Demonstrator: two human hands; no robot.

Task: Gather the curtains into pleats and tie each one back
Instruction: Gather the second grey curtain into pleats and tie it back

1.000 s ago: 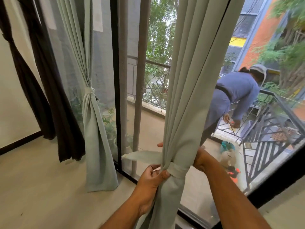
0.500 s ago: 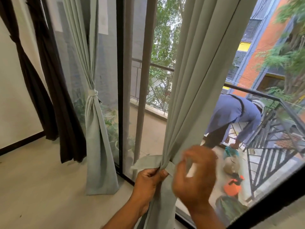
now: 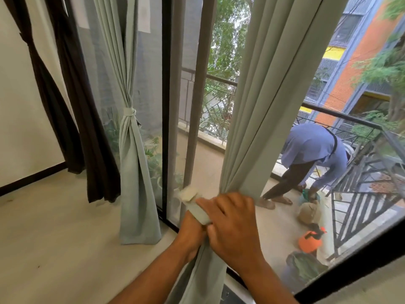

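Gathering item: pale green curtain (image 3: 269, 110), hung in front of the glass door (image 3: 151, 128), its pleats drawn into a narrow bunch at the lower centre of the head view so the matching tie-back strap (image 3: 198, 210) can cinch it there. Left hand (image 3: 191, 232): fingers curled round the bunched cloth from the left, apparently keeping the pleats from spreading. Right hand (image 3: 230, 224): laid over the front of the bunch, fingers bent onto the strap and fabric; whether it pinches the strap cannot be told, the fingertips being hidden. Strap end with pale patch pokes out leftward, loose, so the tie looks unfinished. Second green curtain (image 3: 133, 163), further left: already bound at mid-height. Dark curtains (image 3: 72, 110): against the wall. Writing: two paper sheets on the glass, nothing legible; no brands seen.
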